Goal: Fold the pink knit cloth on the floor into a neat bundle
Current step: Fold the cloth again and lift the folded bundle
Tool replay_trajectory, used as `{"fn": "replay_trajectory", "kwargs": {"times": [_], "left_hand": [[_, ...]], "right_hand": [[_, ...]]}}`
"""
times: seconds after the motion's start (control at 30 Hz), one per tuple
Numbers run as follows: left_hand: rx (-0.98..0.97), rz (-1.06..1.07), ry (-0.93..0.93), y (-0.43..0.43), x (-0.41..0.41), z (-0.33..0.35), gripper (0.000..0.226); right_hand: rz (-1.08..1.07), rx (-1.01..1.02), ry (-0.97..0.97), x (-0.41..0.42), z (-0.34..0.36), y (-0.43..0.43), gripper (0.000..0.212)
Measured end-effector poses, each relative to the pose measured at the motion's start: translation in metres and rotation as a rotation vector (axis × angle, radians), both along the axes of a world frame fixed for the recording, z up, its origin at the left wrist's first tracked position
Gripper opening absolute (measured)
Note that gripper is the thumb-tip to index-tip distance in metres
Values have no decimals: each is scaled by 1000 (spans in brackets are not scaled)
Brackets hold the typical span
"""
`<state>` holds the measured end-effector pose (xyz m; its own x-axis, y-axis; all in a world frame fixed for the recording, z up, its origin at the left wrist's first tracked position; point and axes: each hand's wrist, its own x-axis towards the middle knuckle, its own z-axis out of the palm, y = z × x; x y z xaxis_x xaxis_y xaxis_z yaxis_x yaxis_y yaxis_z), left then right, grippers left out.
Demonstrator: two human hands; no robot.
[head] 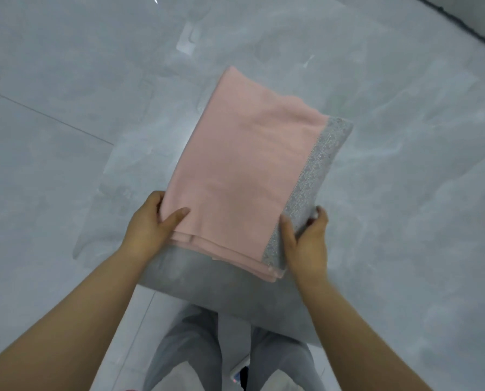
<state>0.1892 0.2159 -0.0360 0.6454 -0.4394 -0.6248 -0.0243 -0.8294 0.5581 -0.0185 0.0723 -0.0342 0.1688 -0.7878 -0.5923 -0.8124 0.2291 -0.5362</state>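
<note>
A grey tiled floor (66,136) is seen from above. A pink cloth (235,170), folded into a layered rectangle, is held just above it, likely for squaring. Its near corners are pinched by the left hand (148,224) and right hand (309,238)

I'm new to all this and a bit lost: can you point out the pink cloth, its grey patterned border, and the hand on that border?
pink knit cloth (235,165), head view, middle of top layer.
grey patterned border (317,167), head view, mid-strip.
right hand (306,244), head view, back of hand.
</note>
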Motion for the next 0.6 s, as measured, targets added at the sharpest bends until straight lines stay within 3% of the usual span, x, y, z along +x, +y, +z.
{"fn": "replay_trajectory", "kwargs": {"times": [0.13,0.23,0.37,0.47,0.6], "left_hand": [[-72,59,232,6,-4,5,23],[-63,29,264,8,-4,7,19],[154,-238,68,12,-17,-2,30],[92,-116,-46,12,-27,-5,45],[-28,-14,46,1,-44,2,51]], "right_hand": [[-53,59,-67,-19,-2,31,30],[-147,-5,-154,-29,3,27,10],[-266,42,-102,-43,-2,22,20],[-302,123,-38,-44,-6,24,36],[-187,169,-42,-47,-2,33,43]]}}
